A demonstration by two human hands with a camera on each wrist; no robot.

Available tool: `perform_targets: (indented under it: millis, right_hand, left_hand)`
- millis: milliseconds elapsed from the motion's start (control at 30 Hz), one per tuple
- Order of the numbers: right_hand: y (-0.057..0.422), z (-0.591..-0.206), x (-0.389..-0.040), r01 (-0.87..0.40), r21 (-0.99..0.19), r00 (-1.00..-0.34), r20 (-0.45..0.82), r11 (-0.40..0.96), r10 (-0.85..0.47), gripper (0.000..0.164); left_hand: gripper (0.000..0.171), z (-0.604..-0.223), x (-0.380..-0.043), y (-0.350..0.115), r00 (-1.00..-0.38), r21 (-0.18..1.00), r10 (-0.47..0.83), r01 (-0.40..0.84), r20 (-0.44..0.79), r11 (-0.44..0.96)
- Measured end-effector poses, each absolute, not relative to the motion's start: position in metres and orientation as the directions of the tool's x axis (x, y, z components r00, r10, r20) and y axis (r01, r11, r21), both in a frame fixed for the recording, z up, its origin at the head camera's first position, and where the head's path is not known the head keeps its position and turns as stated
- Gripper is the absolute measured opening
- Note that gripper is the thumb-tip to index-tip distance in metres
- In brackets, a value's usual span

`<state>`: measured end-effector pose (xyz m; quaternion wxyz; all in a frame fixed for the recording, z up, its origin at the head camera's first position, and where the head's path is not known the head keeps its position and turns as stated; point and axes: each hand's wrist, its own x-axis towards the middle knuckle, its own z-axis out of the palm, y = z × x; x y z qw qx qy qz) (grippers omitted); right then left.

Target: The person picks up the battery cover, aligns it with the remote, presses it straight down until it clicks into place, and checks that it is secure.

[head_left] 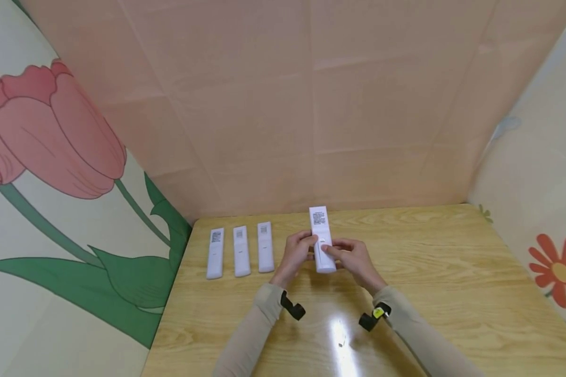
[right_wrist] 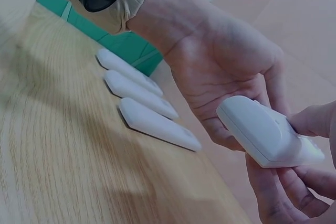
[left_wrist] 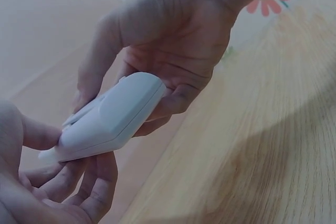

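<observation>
A white remote control [head_left: 318, 217] is held back side up above the table, between both hands. My left hand [head_left: 293, 255] grips its left side, thumb on the edge and fingers beneath. My right hand [head_left: 357, 259] holds the right side, its thumb pressing on the battery cover [head_left: 323, 255]. In the left wrist view the cover [left_wrist: 86, 111] looks slightly raised from the remote's body [left_wrist: 123, 106]; the compartment's inside is hidden. To the left, three similar white remotes [head_left: 215, 256] [head_left: 241, 255] [head_left: 265, 251] lie side by side, backs up.
The wooden table [head_left: 434, 293] runs beneath both arms, with a light glare near its front. A pinkish-tan cloth wall [head_left: 382, 104] stands behind its back edge. Flower-printed panels [head_left: 52, 209] border the left and right sides.
</observation>
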<state>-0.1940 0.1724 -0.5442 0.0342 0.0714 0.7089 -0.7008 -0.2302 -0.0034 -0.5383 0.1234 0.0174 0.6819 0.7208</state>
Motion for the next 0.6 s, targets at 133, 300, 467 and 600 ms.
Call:
perform_targets:
  millis: [133, 300, 467, 600]
  right_hand:
    - [0.1726, -0.544, -0.1957, 0.143, -0.99, -0.989, -0.142, 0.001, 0.048, 0.046]
    - [0.1728, -0.5433, -0.1957, 0.141, -0.99, -0.989, -0.14, 0.011, 0.049, 0.047]
    - [0.1729, -0.542, -0.1957, 0.145, -0.989, -0.989, -0.144, 0.022, 0.045, 0.049]
    - [0.1733, -0.5438, -0.1969, 0.148, -0.989, -0.988, -0.147, 0.021, 0.04, 0.049]
  left_hand:
    - [0.042, -0.5375, -0.2323, -0.0032, -0.97, 0.987, 0.196, -0.154, -0.145, -0.034]
    - [0.042, -0.5363, -0.233, -0.0024, -0.969, 0.986, 0.195, -0.164, -0.155, -0.034]
    - [0.042, -0.5345, -0.2337, -0.002, -0.968, 0.985, 0.189, -0.17, -0.163, -0.023]
    - [0.042, -0.5346, -0.2341, -0.002, -0.969, 0.985, 0.187, -0.17, -0.162, -0.025]
